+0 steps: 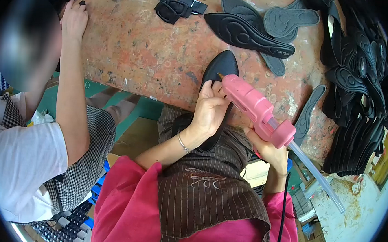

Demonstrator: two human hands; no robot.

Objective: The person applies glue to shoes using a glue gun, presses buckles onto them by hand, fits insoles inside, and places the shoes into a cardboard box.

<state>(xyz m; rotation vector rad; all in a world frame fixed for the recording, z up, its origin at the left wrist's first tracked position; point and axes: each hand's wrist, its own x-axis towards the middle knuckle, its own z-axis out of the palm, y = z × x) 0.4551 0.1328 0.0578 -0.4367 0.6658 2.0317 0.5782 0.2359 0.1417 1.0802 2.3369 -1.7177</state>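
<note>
My left hand (209, 109) is closed around a black pointed shoe sole (225, 62), whose toe end rests over the table's near edge and whose other end reaches down toward my apron. In my right hand (266, 149) is a pink hot glue gun (248, 98), its nozzle at the sole's upper face near my left fingertips. A long clear glue stick (318, 177) sticks out of the gun's back end. Whether the nozzle touches the sole, I cannot tell. Just beyond the sole lie a black padded insole (249, 35) and several grey insoles (291, 22).
Black straps with buckles (172, 10) lie at the table's (136, 40) far edge. A heap of black insoles and straps (359, 78) fills the right side, with a single grey insole (309, 113) beside it. On the left sits a co-worker, a hand (75, 20) on the table.
</note>
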